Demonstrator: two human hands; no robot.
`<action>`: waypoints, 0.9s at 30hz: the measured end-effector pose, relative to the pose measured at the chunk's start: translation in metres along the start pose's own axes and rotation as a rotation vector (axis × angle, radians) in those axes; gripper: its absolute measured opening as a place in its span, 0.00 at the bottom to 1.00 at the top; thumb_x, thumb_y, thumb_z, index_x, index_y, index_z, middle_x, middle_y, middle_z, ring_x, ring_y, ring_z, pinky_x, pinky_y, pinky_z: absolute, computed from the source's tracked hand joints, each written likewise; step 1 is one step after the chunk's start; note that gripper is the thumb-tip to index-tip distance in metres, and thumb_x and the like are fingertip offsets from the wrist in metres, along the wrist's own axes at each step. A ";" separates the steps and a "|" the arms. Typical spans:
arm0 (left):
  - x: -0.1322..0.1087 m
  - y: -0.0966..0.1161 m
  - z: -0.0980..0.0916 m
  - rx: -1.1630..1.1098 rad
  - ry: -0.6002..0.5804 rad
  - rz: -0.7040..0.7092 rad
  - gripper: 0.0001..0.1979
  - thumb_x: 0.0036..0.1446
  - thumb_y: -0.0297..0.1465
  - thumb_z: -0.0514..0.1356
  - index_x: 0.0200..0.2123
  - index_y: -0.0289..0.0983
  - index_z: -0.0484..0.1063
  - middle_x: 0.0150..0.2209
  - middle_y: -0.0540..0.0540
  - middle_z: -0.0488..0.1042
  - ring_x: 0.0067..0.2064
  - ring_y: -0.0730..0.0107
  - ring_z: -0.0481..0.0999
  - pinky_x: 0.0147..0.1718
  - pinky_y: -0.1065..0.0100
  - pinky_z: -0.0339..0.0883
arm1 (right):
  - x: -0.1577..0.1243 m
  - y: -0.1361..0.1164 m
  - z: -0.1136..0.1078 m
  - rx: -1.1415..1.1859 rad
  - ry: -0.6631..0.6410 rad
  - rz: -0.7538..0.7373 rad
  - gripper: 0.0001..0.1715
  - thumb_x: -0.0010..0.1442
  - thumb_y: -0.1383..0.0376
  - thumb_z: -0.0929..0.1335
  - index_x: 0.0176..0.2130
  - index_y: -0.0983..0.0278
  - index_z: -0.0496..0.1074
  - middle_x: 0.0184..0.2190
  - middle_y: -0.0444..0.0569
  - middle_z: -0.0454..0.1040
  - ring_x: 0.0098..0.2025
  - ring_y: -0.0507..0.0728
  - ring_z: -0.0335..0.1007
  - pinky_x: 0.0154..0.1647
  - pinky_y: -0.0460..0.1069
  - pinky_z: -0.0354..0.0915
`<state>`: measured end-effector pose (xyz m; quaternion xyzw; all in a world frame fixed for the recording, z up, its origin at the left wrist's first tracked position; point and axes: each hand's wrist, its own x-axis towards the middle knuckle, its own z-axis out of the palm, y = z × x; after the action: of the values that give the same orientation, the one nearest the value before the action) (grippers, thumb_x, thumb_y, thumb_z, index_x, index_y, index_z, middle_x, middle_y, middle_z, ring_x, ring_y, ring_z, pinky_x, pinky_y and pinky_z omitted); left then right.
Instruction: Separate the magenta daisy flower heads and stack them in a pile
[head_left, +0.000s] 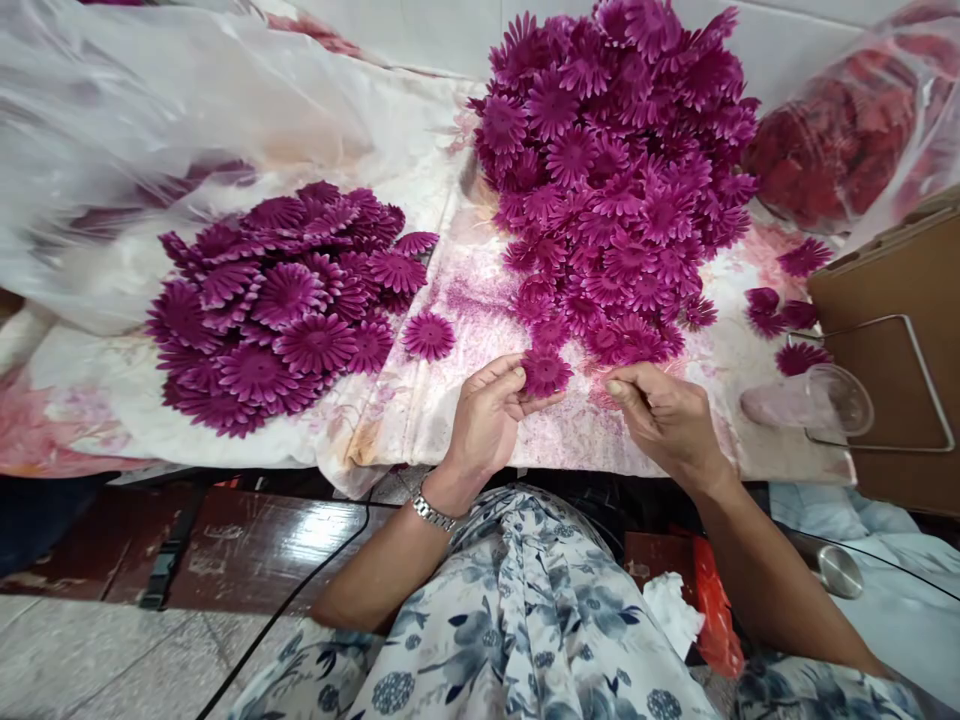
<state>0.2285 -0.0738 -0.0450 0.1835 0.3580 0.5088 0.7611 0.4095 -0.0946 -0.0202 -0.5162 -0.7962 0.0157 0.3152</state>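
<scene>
My left hand [491, 408] pinches a magenta artificial flower head [547, 372] between thumb and fingers, just above the table's near edge. To its right, my right hand [664, 415] is closed, thumb against the curled index finger; whatever may be in that pinch is too small or hidden to make out. Beyond both hands rises a tall heap of magenta flower heads [600, 200]. Over on the left lies a lower pile of the same flower heads [259, 310]. A single flower head [428, 336] rests between that pile and my left hand.
A stained floral tablecloth [465, 420] covers the table. On the right stand a cardboard box [892, 350], a tipped clear plastic cup [795, 400] and several loose flower heads [802, 357]. Clear plastic bags lie at the back left [150, 110] and, holding red petals, back right [840, 140].
</scene>
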 end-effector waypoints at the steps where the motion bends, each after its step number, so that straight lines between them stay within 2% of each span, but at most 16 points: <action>1: 0.000 0.000 0.000 0.011 0.002 0.001 0.07 0.45 0.28 0.62 0.31 0.33 0.74 0.28 0.49 0.76 0.30 0.71 0.76 0.39 0.57 0.74 | 0.004 -0.002 0.003 0.023 -0.005 -0.032 0.08 0.61 0.67 0.63 0.31 0.63 0.69 0.23 0.42 0.72 0.23 0.49 0.67 0.25 0.44 0.61; 6: -0.003 -0.003 0.002 0.109 0.057 0.058 0.07 0.42 0.28 0.64 0.29 0.34 0.77 0.24 0.49 0.76 0.25 0.75 0.74 0.29 0.72 0.68 | 0.022 -0.012 0.020 0.141 -0.048 -0.101 0.06 0.61 0.63 0.64 0.34 0.63 0.68 0.27 0.46 0.70 0.31 0.52 0.67 0.31 0.46 0.64; 9: -0.005 -0.002 0.000 0.126 0.056 0.007 0.07 0.41 0.29 0.64 0.28 0.34 0.78 0.22 0.49 0.76 0.23 0.76 0.72 0.25 0.73 0.65 | 0.027 -0.011 0.031 0.169 -0.116 -0.106 0.05 0.59 0.64 0.67 0.32 0.63 0.66 0.28 0.46 0.68 0.32 0.51 0.65 0.31 0.46 0.64; 12: -0.007 -0.001 -0.002 0.144 0.039 -0.004 0.09 0.38 0.29 0.66 0.28 0.34 0.78 0.22 0.49 0.76 0.23 0.75 0.72 0.26 0.72 0.66 | 0.028 -0.007 0.039 0.194 -0.134 -0.122 0.07 0.58 0.67 0.67 0.30 0.63 0.64 0.25 0.43 0.66 0.29 0.50 0.63 0.29 0.45 0.62; 17: -0.007 -0.006 -0.003 0.132 0.092 0.091 0.08 0.36 0.28 0.68 0.25 0.36 0.79 0.21 0.50 0.76 0.24 0.77 0.71 0.27 0.74 0.65 | 0.023 -0.009 0.043 0.135 -0.051 -0.198 0.06 0.62 0.69 0.63 0.31 0.64 0.66 0.25 0.46 0.69 0.30 0.52 0.66 0.30 0.46 0.63; 21: -0.005 -0.009 -0.002 0.170 0.161 0.129 0.06 0.36 0.27 0.67 0.23 0.36 0.78 0.18 0.53 0.72 0.20 0.81 0.65 0.22 0.75 0.60 | 0.023 -0.013 0.042 0.062 -0.007 -0.200 0.10 0.63 0.70 0.60 0.33 0.63 0.67 0.25 0.46 0.70 0.30 0.52 0.67 0.30 0.46 0.65; 24: -0.005 -0.010 -0.001 0.153 0.174 0.103 0.05 0.36 0.28 0.66 0.22 0.35 0.77 0.16 0.54 0.69 0.18 0.81 0.63 0.20 0.75 0.60 | 0.035 -0.003 0.032 -0.018 0.098 -0.130 0.09 0.61 0.71 0.61 0.31 0.63 0.68 0.24 0.45 0.69 0.26 0.50 0.64 0.25 0.46 0.63; 27: -0.006 -0.008 0.000 0.115 0.168 0.066 0.05 0.36 0.28 0.66 0.22 0.35 0.75 0.16 0.54 0.68 0.19 0.79 0.65 0.22 0.73 0.63 | 0.055 0.018 0.012 -0.209 0.200 0.002 0.12 0.63 0.69 0.59 0.32 0.63 0.70 0.25 0.46 0.69 0.28 0.52 0.65 0.28 0.48 0.63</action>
<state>0.2323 -0.0826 -0.0478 0.1952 0.4429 0.5259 0.6994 0.4033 -0.0370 -0.0094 -0.5459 -0.7576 -0.1186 0.3377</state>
